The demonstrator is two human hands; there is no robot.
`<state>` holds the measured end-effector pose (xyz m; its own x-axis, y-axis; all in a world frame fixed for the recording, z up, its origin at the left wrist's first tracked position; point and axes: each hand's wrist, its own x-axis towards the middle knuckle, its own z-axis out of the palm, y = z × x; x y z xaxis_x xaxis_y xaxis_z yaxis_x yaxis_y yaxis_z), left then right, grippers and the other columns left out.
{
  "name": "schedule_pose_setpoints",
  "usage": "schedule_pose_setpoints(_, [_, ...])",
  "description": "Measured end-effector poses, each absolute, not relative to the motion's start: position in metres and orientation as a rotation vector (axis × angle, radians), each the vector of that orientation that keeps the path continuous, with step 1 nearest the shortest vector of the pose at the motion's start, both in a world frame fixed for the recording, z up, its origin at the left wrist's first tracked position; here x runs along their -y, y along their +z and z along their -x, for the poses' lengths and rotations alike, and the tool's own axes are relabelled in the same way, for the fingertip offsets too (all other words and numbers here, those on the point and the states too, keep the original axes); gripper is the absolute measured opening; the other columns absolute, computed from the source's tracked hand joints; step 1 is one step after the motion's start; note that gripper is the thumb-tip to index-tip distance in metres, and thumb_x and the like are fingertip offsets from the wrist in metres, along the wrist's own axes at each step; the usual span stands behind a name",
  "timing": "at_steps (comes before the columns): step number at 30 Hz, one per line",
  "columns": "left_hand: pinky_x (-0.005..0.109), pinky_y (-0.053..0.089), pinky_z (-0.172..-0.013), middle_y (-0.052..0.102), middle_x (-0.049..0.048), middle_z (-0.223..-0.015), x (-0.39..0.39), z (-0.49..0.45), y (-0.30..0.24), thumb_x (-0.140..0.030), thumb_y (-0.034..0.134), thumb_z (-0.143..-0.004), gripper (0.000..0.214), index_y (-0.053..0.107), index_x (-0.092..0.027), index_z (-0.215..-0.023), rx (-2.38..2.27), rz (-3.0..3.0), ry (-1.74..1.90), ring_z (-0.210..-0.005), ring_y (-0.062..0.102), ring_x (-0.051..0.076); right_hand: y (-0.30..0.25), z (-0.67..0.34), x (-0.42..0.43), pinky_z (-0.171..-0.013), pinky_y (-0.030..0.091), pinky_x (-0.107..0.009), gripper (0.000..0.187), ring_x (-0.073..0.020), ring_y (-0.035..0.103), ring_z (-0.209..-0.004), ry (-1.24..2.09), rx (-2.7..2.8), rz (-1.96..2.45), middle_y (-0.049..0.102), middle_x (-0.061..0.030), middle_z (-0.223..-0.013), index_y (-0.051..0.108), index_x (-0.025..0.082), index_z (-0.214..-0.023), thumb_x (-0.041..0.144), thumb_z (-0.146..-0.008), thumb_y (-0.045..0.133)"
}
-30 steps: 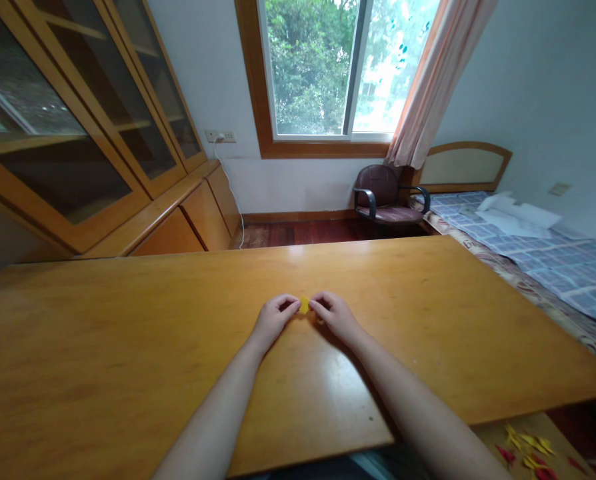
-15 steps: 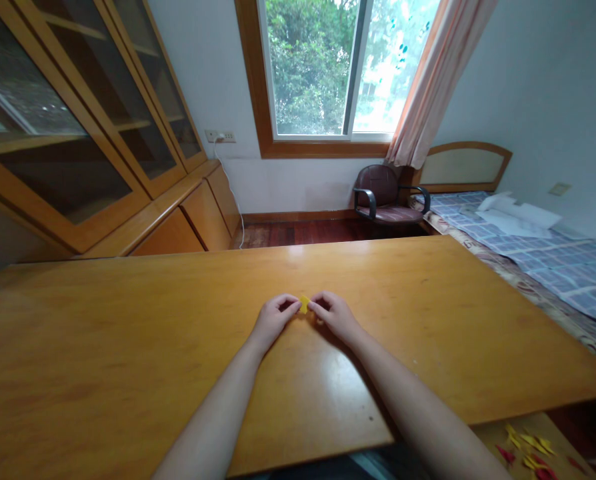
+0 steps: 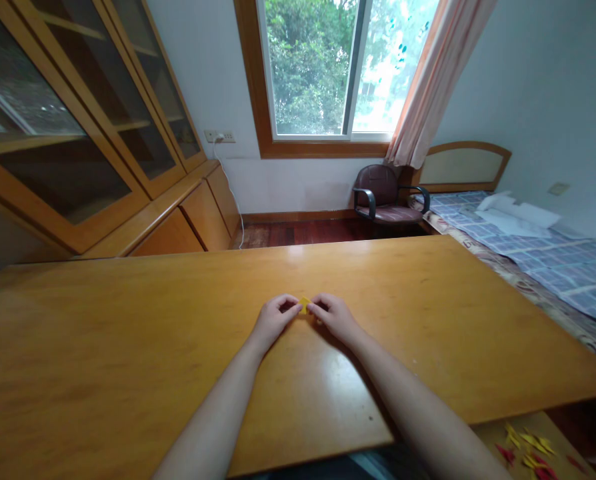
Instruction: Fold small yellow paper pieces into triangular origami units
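Note:
Between my two hands is a small yellow piece of paper [image 3: 305, 305], which looks folded; its finer shape is too small to make out. My left hand [image 3: 277, 319] pinches its left side between thumb and fingers. On the opposite side, my right hand [image 3: 337, 316] pinches the right edge the same way. Both hands are held low over the middle of the wooden table [image 3: 153, 360], and a shadow falls beneath the right forearm.
Several yellow and red folded pieces [image 3: 531, 448] lie on a lower surface at the bottom right. Beyond the table stand a maroon armchair [image 3: 381, 193] and a bed [image 3: 543, 247]. A glass-fronted cabinet [image 3: 143, 180] lines the left side.
The yellow paper shows a slightly different outline, more pointed at the top. My right fingers have shifted down a little; both hands keep their pinch on it.

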<state>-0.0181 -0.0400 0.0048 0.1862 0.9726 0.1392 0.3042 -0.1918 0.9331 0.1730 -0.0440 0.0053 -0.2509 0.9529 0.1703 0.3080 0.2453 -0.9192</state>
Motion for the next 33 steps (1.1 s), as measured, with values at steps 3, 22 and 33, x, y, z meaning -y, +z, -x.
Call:
schedule_pose_setpoints(3, [0.026, 0.049, -0.073, 0.069, 0.0033, -0.08, 0.0401, 0.0181, 0.0045, -0.038, 0.065, -0.079, 0.022, 0.068, -0.016, -0.08, -1.223, -1.644, 1.043, -0.076, 0.063, 0.017, 0.0079, -0.1733, 0.0445, -0.063, 0.043, -0.023, 0.022, -0.0135, 0.057, -0.065, 1.009, 1.732, 1.163, 0.063, -0.0005, -0.067, 0.067, 0.016, -0.077, 0.033, -0.088, 0.058])
schedule_pose_setpoints(22, [0.028, 0.049, -0.074, 0.071, 0.0047, -0.082, 0.0406, 0.0184, 0.0023, -0.042, 0.066, -0.079, 0.026, 0.07, -0.017, -0.082, -1.222, -1.67, 1.024, -0.078, 0.064, 0.019, 0.0056, -0.1736, 0.045, -0.071, 0.044, -0.025, 0.019, -0.0147, 0.061, -0.072, 0.95, 1.835, 1.131, 0.068, -0.001, -0.074, 0.07, 0.018, -0.078, 0.027, -0.089, 0.058])
schedule_pose_setpoints(33, [0.027, 0.048, -0.072, 0.07, 0.0043, -0.078, 0.0415, 0.0167, 0.0081, -0.041, 0.065, -0.079, 0.025, 0.07, -0.016, -0.078, -1.23, -1.665, 1.001, -0.076, 0.063, 0.018, 0.0083, -0.1734, 0.0456, -0.071, 0.044, -0.025, 0.02, -0.0152, 0.061, -0.073, 0.959, 1.851, 1.131, 0.068, -0.0013, -0.074, 0.07, 0.018, -0.077, 0.026, -0.09, 0.056])
